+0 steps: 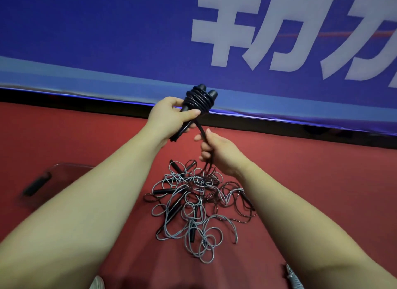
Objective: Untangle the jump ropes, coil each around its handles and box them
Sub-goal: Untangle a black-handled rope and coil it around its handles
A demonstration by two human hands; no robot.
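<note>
Our left hand (171, 114) grips the half-wrapped handles (202, 87) aloft and our right hand (217, 151) closes round the black rope (200, 126) trailing into the tangle (200, 181) on the red floor (300, 192), so a hard tug could, we judge, cinch a knot there.

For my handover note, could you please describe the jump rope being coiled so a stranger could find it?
Before the blue banner, the left hand grips two black handles held together. A black rope is wound round them, unlike the loose tangle on the red floor below.
</note>
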